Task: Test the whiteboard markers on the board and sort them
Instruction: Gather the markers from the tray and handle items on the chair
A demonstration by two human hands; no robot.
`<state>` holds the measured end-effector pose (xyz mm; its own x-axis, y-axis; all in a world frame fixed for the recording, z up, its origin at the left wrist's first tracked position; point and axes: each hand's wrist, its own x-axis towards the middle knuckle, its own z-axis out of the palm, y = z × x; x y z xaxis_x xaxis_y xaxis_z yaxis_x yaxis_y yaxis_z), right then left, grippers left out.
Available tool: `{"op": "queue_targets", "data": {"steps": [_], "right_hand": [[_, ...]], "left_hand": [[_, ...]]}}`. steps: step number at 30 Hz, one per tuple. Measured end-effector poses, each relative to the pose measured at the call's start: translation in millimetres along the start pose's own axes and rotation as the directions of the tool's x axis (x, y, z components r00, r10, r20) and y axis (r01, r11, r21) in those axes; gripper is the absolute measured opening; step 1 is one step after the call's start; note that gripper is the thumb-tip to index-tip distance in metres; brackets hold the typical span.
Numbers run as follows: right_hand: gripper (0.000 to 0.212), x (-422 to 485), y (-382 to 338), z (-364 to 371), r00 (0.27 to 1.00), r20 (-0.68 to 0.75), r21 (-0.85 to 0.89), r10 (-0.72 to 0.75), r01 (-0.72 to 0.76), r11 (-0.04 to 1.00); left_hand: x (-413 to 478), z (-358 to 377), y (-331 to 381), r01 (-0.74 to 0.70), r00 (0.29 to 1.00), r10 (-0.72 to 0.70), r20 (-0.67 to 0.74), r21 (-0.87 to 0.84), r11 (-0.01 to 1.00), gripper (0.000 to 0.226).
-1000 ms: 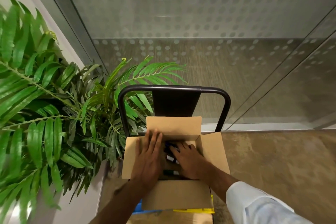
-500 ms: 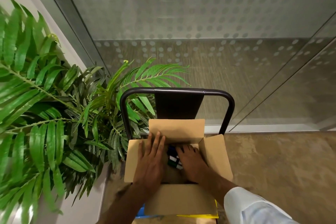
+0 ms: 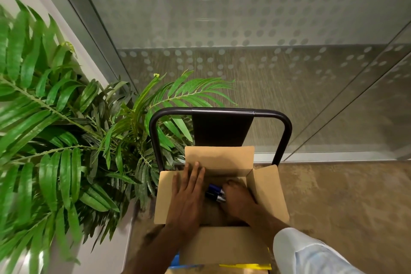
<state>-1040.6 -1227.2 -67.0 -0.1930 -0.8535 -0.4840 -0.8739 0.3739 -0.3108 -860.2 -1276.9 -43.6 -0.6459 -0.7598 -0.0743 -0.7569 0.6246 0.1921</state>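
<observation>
Noted change at right hand (image 3: 241,203) since a second ago: fingers, then spread over the markers (image 3: 214,192), now curled down and clamped on them, with dark blue ends protruding left of the knuckles. Found markers inside open cardboard box (image 3: 266,189), lying between both hands; count not determinable. Found left hand (image 3: 186,198) unmoved, flat on the box's left flap, fingers straight and close together, pointing far. Located box just near of a black tubular handle (image 3: 220,111). Recorded pale sleeve (image 3: 311,256) on right arm at near right, green plant (image 3: 55,129) left of box, dotted glass partition (image 3: 244,29) on far side, brown carpet (image 3: 344,207) at right.
</observation>
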Motion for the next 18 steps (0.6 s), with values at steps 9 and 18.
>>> {"op": "queue_targets", "data": {"steps": [9, 18], "right_hand": [[0.029, -2.4, -12.2, 1.4, 1.000, -0.017, -0.040, -0.024, 0.023, 0.999], [0.034, -27.8, -27.8, -31.3, 0.987, -0.140, 0.017, -0.080, 0.083, 0.996]], "left_hand": [[-0.3, -6.5, -1.3, -0.035, 0.998, 0.032, -0.050, -0.071, 0.997, 0.061], [-0.5, -23.0, -7.9, -0.039, 0.985, 0.003, -0.173, -0.203, 0.978, 0.050]]}}
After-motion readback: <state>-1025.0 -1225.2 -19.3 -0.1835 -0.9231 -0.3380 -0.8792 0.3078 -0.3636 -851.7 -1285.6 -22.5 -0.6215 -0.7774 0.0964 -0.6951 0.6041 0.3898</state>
